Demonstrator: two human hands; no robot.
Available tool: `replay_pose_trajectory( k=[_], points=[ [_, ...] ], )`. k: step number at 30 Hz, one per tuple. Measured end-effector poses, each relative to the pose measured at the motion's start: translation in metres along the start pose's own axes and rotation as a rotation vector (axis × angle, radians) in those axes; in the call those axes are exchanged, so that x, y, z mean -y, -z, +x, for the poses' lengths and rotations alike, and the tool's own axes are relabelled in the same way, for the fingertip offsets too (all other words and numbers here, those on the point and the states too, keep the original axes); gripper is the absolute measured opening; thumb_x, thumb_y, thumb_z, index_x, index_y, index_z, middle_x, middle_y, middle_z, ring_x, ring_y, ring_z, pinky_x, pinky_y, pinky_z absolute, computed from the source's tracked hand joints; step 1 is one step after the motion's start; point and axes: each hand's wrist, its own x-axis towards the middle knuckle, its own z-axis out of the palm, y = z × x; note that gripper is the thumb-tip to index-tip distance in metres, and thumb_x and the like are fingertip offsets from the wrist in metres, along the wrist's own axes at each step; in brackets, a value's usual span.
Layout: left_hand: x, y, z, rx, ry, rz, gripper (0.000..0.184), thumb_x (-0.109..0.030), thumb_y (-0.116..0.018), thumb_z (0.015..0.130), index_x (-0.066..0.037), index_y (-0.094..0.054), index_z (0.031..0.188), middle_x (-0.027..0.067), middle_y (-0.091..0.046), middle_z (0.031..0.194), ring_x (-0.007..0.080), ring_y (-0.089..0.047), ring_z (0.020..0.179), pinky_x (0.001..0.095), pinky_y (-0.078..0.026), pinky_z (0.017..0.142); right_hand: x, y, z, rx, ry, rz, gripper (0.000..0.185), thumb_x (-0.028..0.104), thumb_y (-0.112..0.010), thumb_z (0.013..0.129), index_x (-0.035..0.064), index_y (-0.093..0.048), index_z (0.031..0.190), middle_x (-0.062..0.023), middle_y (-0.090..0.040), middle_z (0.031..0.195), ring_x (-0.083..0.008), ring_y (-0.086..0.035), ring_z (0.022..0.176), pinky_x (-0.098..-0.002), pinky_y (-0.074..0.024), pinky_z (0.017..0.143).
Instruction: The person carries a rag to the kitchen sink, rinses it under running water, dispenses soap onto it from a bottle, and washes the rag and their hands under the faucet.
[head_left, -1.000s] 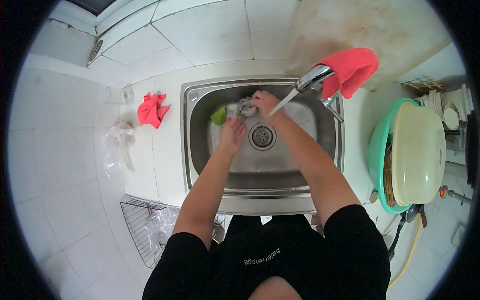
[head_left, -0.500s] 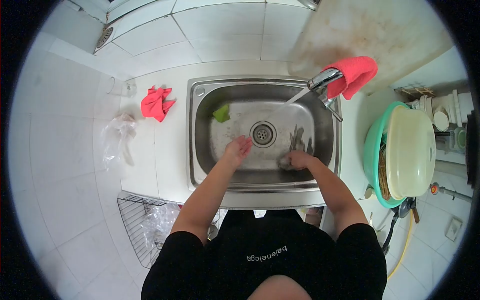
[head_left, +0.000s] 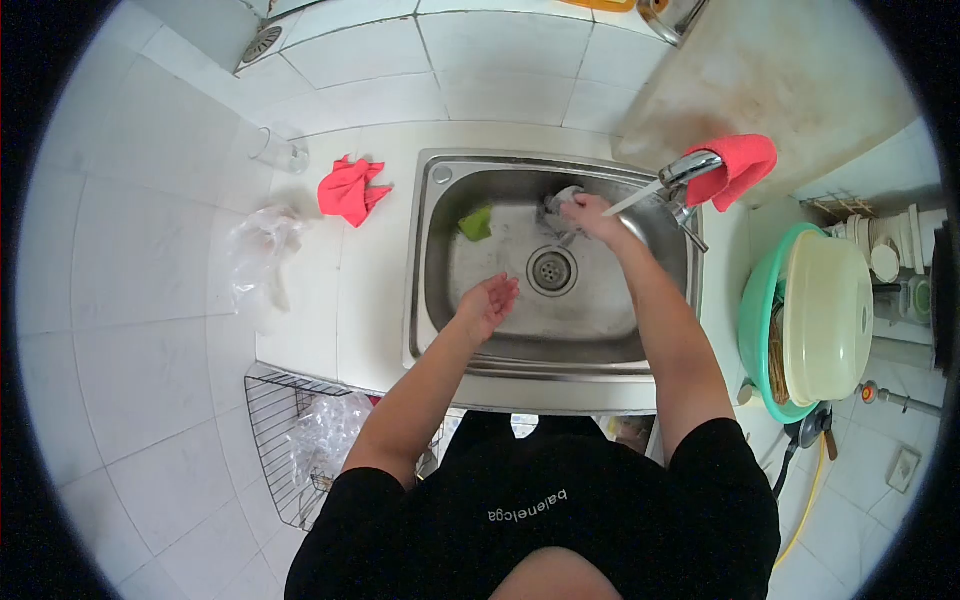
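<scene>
My right hand (head_left: 592, 216) is closed on a grey cloth (head_left: 560, 222) at the back of the steel sink (head_left: 480, 364), beside the water stream. Part of the cloth is hidden under the fingers. Palm turned up and fingers loosely spread, my left hand (head_left: 490, 304) hovers over the front left of the basin with nothing in it. Between the hands lies the round drain (head_left: 552, 271). A green sponge or cloth (head_left: 475, 224) rests at the basin's left side. From the tap (head_left: 690, 168) at the right, water runs toward my right hand; a red cloth (head_left: 738, 170) drapes over the tap.
Left of the sink lie a crumpled red cloth (head_left: 350, 190), a clear plastic bag (head_left: 265, 250) and a clear glass (head_left: 280, 150). To the right stand a green basin (head_left: 755, 320) and a cream one (head_left: 825, 315). A wire rack (head_left: 280, 440) sits below the counter.
My right hand has moved from the front right of the sink to the back, taking the grey cloth along. My left hand stays over the front left. The view has shifted slightly.
</scene>
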Motion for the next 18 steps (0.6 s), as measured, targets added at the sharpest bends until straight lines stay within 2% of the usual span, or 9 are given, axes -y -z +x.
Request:
replay_pose_trajectory(
  k=[1, 2, 6, 8, 11, 13, 15, 18],
  points=[
    [-0.002, 0.000, -0.002, -0.010, 0.007, 0.016, 0.022, -0.016, -0.040, 0.083, -0.006, -0.044, 0.103, 0.0067, -0.054, 0.096, 0.0159, -0.052, 0.083, 0.0248, -0.043, 0.070, 0.002, -0.007, -0.001, -0.087, 0.179, -0.454, 0.034, 0.036, -0.057, 0.070, 0.0041, -0.055, 0.080, -0.0084, -0.054, 0.063, -0.0201, -0.052, 0.060, -0.0295, -0.0404, 0.056],
    [-0.003, 0.000, -0.002, -0.019, 0.014, 0.033, 0.024, -0.014, -0.033, 0.086, -0.006, -0.042, 0.107, 0.0078, -0.052, 0.101, 0.0176, -0.051, 0.086, 0.0262, -0.043, 0.074, 0.001, -0.019, -0.006, -0.233, 0.265, -0.282, 0.032, 0.031, -0.056, 0.069, 0.0004, -0.054, 0.079, -0.0142, -0.053, 0.063, -0.0254, -0.053, 0.061, -0.0319, -0.0418, 0.059],
    [-0.006, 0.005, -0.004, -0.018, 0.013, 0.011, 0.024, -0.015, -0.034, 0.086, -0.006, -0.042, 0.107, 0.0078, -0.052, 0.101, 0.0166, -0.051, 0.088, 0.0257, -0.042, 0.075, 0.030, -0.051, -0.002, -0.321, 0.280, -0.312, 0.026, 0.027, -0.056, 0.070, 0.0027, -0.054, 0.081, -0.0134, -0.054, 0.071, -0.0280, -0.054, 0.064, -0.0342, -0.0422, 0.060],
    [-0.008, 0.005, -0.009, -0.001, -0.012, 0.002, 0.024, -0.015, -0.036, 0.086, -0.006, -0.042, 0.107, 0.0077, -0.052, 0.101, 0.0161, -0.050, 0.089, 0.0255, -0.041, 0.076, 0.038, -0.073, 0.006, -0.518, 0.487, -0.337, 0.022, 0.022, -0.053, 0.073, 0.0054, -0.053, 0.087, -0.0128, -0.052, 0.083, -0.0293, -0.054, 0.070, -0.0363, -0.0435, 0.062],
    [-0.007, 0.012, -0.007, -0.006, 0.001, -0.030, 0.025, -0.014, -0.038, 0.085, -0.006, -0.041, 0.108, 0.0074, -0.052, 0.099, 0.0164, -0.051, 0.087, 0.0254, -0.042, 0.075, 0.059, -0.092, 0.013, -0.439, 0.486, -0.429, 0.020, 0.017, -0.050, 0.076, 0.0088, -0.051, 0.094, -0.0111, -0.049, 0.092, -0.0297, -0.053, 0.072, -0.0371, -0.0446, 0.063],
    [-0.007, 0.013, -0.009, -0.017, -0.001, -0.001, 0.025, -0.014, -0.038, 0.085, -0.005, -0.041, 0.108, 0.0075, -0.052, 0.099, 0.0168, -0.051, 0.087, 0.0253, -0.042, 0.074, 0.063, -0.094, 0.024, -0.411, 0.493, -0.479, 0.019, 0.014, -0.047, 0.077, 0.0109, -0.049, 0.096, -0.0105, -0.048, 0.091, -0.0292, -0.053, 0.074, -0.0380, -0.0451, 0.064],
    [-0.007, 0.009, -0.011, -0.029, 0.000, 0.022, 0.024, -0.013, -0.038, 0.085, -0.005, -0.041, 0.107, 0.0075, -0.052, 0.098, 0.0171, -0.051, 0.087, 0.0253, -0.042, 0.074, 0.062, -0.089, 0.034, -0.361, 0.459, -0.716, 0.025, 0.012, -0.047, 0.074, 0.0132, -0.048, 0.099, -0.0135, -0.045, 0.090, -0.0289, -0.054, 0.079, -0.0388, -0.0468, 0.062],
    [-0.006, 0.005, -0.013, -0.053, 0.006, 0.015, 0.024, -0.013, -0.038, 0.085, -0.005, -0.041, 0.107, 0.0080, -0.052, 0.098, 0.0172, -0.050, 0.088, 0.0253, -0.041, 0.073, 0.048, -0.062, 0.037, -0.297, 0.474, -0.852, 0.027, 0.013, -0.045, 0.075, 0.0170, -0.047, 0.101, -0.0123, -0.045, 0.090, -0.0273, -0.055, 0.079, -0.0390, -0.0470, 0.062]
  ],
)
